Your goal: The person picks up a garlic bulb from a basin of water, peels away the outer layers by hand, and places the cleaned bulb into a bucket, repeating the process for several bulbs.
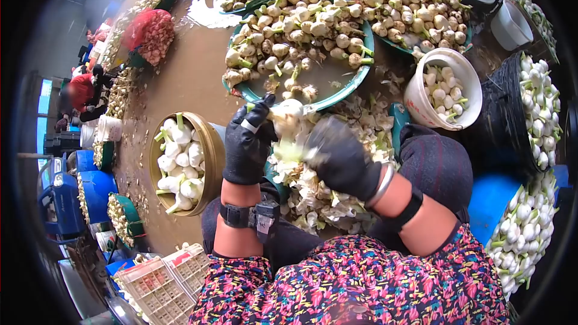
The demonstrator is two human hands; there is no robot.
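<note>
Between the knees, above a heap of peeled skins [325,201], both gloved hands work on one garlic bulb [288,114]. Left hand [248,144] is closed around the bulb's left side; right hand [342,157] is closed on its lower green stalk, a little blurred. Just behind the bulb stands the rim of a green tray [337,97] full of unpeeled garlic, so little free room is ahead. At left sits a brass bowl [212,156] with peeled bulbs, at right a white bucket [415,97], close to the right knee. Wet floor [192,78] is bare further left
</note>
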